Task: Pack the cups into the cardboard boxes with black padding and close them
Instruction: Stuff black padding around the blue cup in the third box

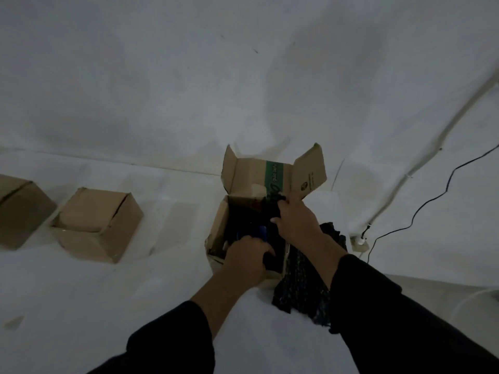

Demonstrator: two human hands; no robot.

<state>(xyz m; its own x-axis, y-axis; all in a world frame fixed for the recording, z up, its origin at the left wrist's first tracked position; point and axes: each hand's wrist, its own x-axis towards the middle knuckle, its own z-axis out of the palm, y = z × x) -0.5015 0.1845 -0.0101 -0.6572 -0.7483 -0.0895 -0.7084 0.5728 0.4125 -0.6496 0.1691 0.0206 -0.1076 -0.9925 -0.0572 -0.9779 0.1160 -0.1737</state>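
I am watching both grips working inside the open cardboard box [218, 225]. The right grip [295, 220] is reaching toward the far wall and pinching black padding [270, 209] there. The left grip [247, 261] is curling over more of that padding at the near rim. The blue cup [261, 232] is sitting low in the box between them, just beyond the left grip and nearer to it. I cannot tell its long axis in the dark. I am judging the coming move as tucking padding over it from both sides. Spare padding [299, 287] is lying just right of the box, and two closed boxes [100, 225] are sitting well to the left.
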